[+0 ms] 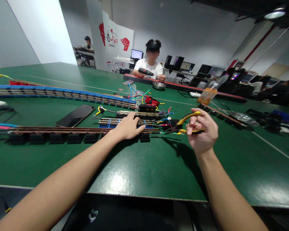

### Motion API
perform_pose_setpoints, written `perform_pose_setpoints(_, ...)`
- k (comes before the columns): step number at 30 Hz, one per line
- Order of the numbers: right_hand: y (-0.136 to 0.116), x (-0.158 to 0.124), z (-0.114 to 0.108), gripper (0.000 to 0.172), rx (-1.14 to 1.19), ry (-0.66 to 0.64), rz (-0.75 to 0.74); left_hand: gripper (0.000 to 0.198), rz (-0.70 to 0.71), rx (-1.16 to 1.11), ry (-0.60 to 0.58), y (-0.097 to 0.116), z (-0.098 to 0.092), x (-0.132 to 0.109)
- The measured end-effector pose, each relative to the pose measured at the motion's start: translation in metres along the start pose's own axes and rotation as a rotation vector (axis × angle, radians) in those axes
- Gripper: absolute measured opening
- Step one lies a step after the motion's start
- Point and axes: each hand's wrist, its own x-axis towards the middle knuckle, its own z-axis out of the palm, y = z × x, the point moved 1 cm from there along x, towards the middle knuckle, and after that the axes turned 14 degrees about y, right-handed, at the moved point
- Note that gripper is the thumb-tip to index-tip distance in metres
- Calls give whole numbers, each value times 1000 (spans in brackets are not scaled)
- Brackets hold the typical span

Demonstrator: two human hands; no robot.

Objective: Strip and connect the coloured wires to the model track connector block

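Presently, the pliers [181, 122] are at the right end of the front rail [62, 130], near the middle of the bench [144, 173]. Their nose points to the left, toward the rail's end, and whether it bites on something is too small to tell. The right hand [203, 133] has its fingers bent around the yellow handles, which stand well spread. The left hand [128, 126] lies palm down over the rails, with the fingers quite straight and a little apart; it is not closed around any object. Just beside the pliers are thin coloured wires [162, 121], and behind them lies a red part [151, 101]. To the left of these, a phone [75, 116] rests between the front rail and the long blue rail [69, 93], which runs to the left edge of the bench. On the right side stands a bottle [207, 95] with orange content. Across the bench sits a co-worker [146, 66] in a white top, who holds a drill [145, 72] beside a metal bowl [159, 85].
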Motion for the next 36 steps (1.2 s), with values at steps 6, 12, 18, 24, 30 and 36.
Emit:
perform_pose_setpoints(6, 6, -6, 6, 20, 4, 19, 33, 64, -1, -10, 4, 0, 0, 0)
perform_pose_setpoints(12, 5, -7, 8, 15, -8, 26, 31, 66, 1, -33, 17, -1, 2, 0)
perform_pose_setpoints(18, 3, -8, 6, 13, -42, -91, 22, 64, -8, -43, 18, -1, 1, 0)
perform_pose_setpoints(24, 3, -8, 2, 16, -66, -176, 27, 64, -1, -28, 15, 0, 0, 0)
perform_pose_setpoints(30, 3, -9, -4, 15, -139, -313, 49, 66, -1, -27, 8, -1, 2, 0)
perform_pose_setpoints(36, -3, 0, 1, 11, -176, -443, 124, 67, 5, -25, 13, -2, 3, 0)
